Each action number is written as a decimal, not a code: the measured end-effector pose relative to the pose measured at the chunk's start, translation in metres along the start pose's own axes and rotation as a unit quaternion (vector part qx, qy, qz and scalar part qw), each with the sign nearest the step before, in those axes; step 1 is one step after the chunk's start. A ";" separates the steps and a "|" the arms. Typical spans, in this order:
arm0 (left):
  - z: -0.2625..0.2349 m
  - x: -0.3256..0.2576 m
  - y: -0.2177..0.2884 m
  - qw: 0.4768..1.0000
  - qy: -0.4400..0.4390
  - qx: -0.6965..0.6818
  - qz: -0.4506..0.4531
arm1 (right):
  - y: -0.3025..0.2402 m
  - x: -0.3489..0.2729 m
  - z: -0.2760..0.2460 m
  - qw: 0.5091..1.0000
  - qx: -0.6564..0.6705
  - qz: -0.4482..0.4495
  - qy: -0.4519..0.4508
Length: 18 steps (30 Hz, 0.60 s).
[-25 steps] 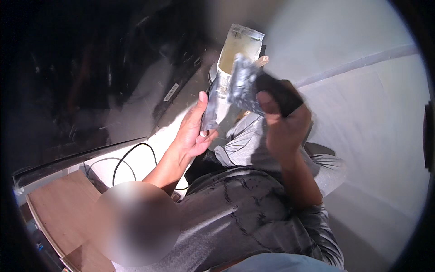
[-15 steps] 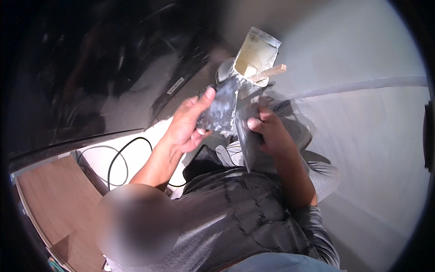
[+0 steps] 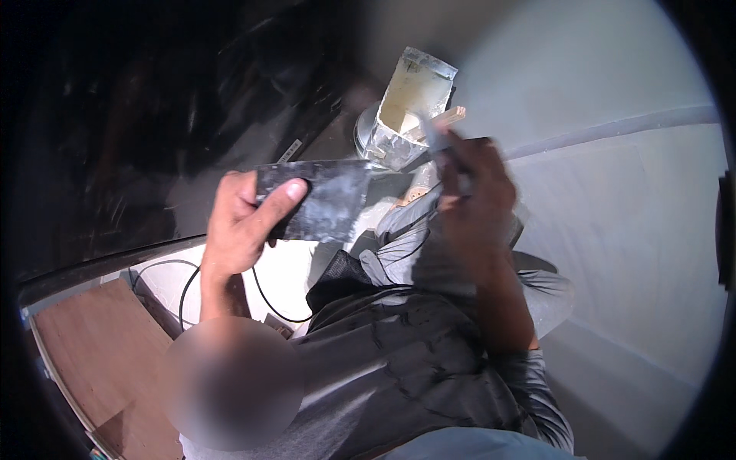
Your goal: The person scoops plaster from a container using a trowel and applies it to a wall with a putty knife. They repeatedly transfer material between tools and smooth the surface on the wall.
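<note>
My left hand [image 3: 244,222] grips a dark square putty spreader [image 3: 326,203], thumb on its top face, which carries pale smears. My right hand [image 3: 479,188] is blurred by motion and closed round a flat grey scraper [image 3: 437,139], its blade seen nearly edge-on. The scraper is apart from the spreader and close to the mouth of a cut-open, paste-crusted plastic container [image 3: 418,84]. Inside that container lies some whitish paste [image 3: 410,123]. A wooden stick [image 3: 454,116] leans out over its rim, partly hidden by the scraper and fingers.
A round bucket [image 3: 365,130] stands behind the container. A glossy black panel [image 3: 153,153] rises on the left, a pale grey wall [image 3: 629,230] on the right. Black cable [image 3: 264,295] loops near a brown wooden board [image 3: 100,337]. My bent legs [image 3: 399,245] are below the hands.
The two tools have moved apart. My left hand has shifted left with the spreader, now turned flatter. My right hand has lifted the scraper toward the container.
</note>
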<state>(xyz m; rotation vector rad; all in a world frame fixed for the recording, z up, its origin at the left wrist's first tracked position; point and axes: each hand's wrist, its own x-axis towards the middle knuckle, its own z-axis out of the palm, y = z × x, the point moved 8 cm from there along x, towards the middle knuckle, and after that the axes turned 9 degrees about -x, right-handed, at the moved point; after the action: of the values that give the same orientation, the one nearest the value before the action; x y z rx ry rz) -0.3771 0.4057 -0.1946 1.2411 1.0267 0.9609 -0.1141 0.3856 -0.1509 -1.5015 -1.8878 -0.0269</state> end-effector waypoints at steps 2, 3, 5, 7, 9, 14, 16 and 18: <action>-0.013 0.000 0.002 0.999 0.052 -0.012 0.010 | 0.025 0.005 -0.027 0.989 0.091 0.105 0.046; -0.023 0.007 -0.006 0.997 0.074 -0.022 0.003 | 0.041 0.007 -0.039 0.968 0.172 0.179 0.048; -0.030 0.014 -0.016 0.986 0.154 -0.065 0.019 | 0.071 0.006 -0.045 0.944 0.230 0.227 0.066; -0.030 0.018 -0.030 0.976 0.167 -0.137 -0.002 | 0.104 0.000 -0.042 0.902 0.321 0.282 0.060; -0.029 0.019 -0.036 0.967 0.178 -0.184 -0.014 | 0.142 -0.018 -0.028 0.830 0.445 0.336 0.031; -0.019 0.022 -0.036 0.963 0.177 -0.205 -0.012 | 0.134 -0.004 0.019 0.898 0.307 0.308 -0.071; -0.014 0.022 -0.035 0.963 0.174 -0.207 -0.011 | 0.108 0.011 0.044 0.923 0.246 0.250 -0.157; -0.011 0.022 -0.035 0.962 0.176 -0.210 -0.010 | 0.100 0.021 0.065 0.925 0.177 0.246 -0.227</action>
<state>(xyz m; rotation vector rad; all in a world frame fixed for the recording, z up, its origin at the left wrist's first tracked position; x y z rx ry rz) -0.3808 0.4263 -0.2312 0.7204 1.0343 1.3358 -0.0627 0.4637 -0.2283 -1.7705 -1.6623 0.9160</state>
